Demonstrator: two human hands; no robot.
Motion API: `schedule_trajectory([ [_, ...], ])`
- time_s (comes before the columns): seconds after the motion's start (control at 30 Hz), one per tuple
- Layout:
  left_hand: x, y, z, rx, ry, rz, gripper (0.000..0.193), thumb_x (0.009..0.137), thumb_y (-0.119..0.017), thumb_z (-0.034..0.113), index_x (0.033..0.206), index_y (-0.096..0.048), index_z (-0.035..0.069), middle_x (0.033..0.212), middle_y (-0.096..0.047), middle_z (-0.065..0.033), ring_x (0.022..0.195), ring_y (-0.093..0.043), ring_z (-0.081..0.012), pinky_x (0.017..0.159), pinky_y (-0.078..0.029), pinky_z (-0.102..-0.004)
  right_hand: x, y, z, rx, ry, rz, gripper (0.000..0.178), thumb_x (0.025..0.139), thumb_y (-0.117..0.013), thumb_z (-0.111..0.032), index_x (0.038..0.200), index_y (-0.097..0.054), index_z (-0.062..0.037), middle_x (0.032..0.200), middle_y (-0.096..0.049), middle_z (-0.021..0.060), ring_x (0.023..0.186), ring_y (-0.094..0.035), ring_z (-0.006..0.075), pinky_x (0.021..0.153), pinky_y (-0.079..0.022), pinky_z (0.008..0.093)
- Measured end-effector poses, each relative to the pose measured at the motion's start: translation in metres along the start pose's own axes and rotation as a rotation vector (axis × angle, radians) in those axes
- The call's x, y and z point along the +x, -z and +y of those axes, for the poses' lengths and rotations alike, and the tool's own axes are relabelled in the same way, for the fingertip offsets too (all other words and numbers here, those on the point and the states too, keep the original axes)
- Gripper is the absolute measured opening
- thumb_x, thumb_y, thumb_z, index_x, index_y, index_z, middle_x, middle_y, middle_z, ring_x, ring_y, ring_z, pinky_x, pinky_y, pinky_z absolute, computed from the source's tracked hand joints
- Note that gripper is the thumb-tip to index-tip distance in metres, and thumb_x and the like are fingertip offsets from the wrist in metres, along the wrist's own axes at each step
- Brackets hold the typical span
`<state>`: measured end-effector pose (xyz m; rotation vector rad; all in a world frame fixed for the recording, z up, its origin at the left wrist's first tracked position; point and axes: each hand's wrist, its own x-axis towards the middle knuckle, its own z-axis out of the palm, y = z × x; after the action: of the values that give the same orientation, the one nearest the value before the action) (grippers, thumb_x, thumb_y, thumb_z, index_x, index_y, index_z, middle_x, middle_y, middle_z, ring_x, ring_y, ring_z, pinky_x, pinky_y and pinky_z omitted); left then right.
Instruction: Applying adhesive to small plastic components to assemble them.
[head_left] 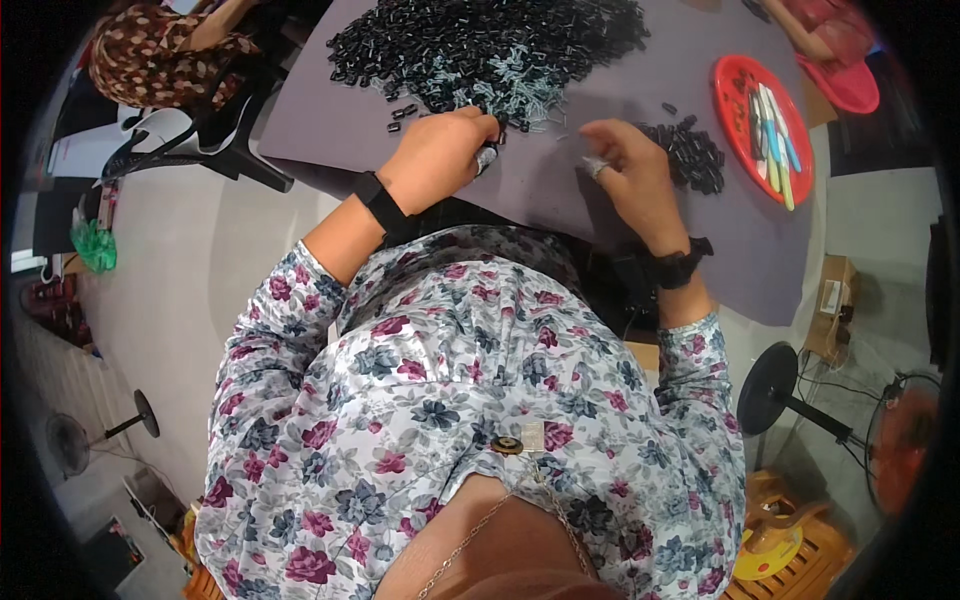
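A large pile of small black tube-shaped pieces lies on the table, with small pale grey-blue pieces mixed in along its near side. At that near edge my left hand is closed, its fingertips pressed together around a small black piece that is partly hidden. A light wrap shows on its thumb. Farther right, my right hand hovers over the table with thumb and index finger apart and nothing visible between them; its thumb is wrapped too. Beside it lies a smaller heap of black pieces.
A red oval tray holding several pen-like tools stands on the purple-grey table at the right. Other people sit at the far left and far right. A black chair touches the left side; fans stand behind.
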<state>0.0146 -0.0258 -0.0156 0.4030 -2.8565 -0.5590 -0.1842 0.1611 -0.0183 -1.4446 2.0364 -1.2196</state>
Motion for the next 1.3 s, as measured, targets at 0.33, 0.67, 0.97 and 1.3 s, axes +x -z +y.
schedule_trajectory([
  [0.33, -0.002, 0.001, -0.003, -0.455, 0.165, -0.027, 0.027, 0.079, -0.057, -0.014, 0.1, -0.064, 0.002, 0.084, -0.063, -0.0039, 0.075, -0.059, -0.0127, 0.068, -0.048, -0.0277, -0.002, -0.007, 0.019, 0.035, 0.058, 0.033, 0.031, 0.08, -0.063, 0.005, 0.11, -0.067, -0.0011, 0.094, -0.065, 0.0117, 0.08, -0.066, 0.0244, 0.074, -0.052, 0.0333],
  [0.67, -0.002, -0.008, -0.014, -0.944, 0.28, -0.034, 0.017, 0.089, -0.063, -0.004, 0.104, -0.069, -0.002, 0.086, -0.066, 0.0025, 0.074, -0.057, -0.0047, 0.066, -0.046, -0.0221, -0.002, -0.008, 0.01, -0.35, 0.137, 0.009, 0.015, 0.081, -0.067, -0.003, 0.095, -0.062, -0.0013, 0.092, -0.061, 0.0141, 0.082, -0.064, 0.0347, 0.072, -0.051, 0.0412],
  [0.97, -0.002, 0.0, -0.012, -0.925, 0.382, -0.116, 0.033, 0.086, -0.049, -0.011, 0.109, -0.069, 0.0, 0.091, -0.067, 0.0024, 0.08, -0.059, -0.0052, 0.071, -0.048, -0.0207, 0.002, -0.011, 0.011, 0.063, 0.046, 0.032, 0.022, 0.079, -0.063, 0.001, 0.101, -0.064, 0.0006, 0.088, -0.063, 0.0126, 0.076, -0.063, 0.0235, 0.071, -0.05, 0.0334],
  [1.3, -0.005, -0.003, -0.012, -0.895, 0.328, -0.119, 0.032, 0.085, -0.049, -0.01, 0.109, -0.068, 0.002, 0.092, -0.065, 0.0039, 0.079, -0.056, -0.0034, 0.066, -0.043, -0.0194, 0.003, -0.008, 0.02, 0.177, -0.064, -0.007, 0.021, 0.081, -0.063, 0.0, 0.101, -0.07, -0.001, 0.091, -0.066, 0.0094, 0.078, -0.065, 0.0196, 0.072, -0.051, 0.0302],
])
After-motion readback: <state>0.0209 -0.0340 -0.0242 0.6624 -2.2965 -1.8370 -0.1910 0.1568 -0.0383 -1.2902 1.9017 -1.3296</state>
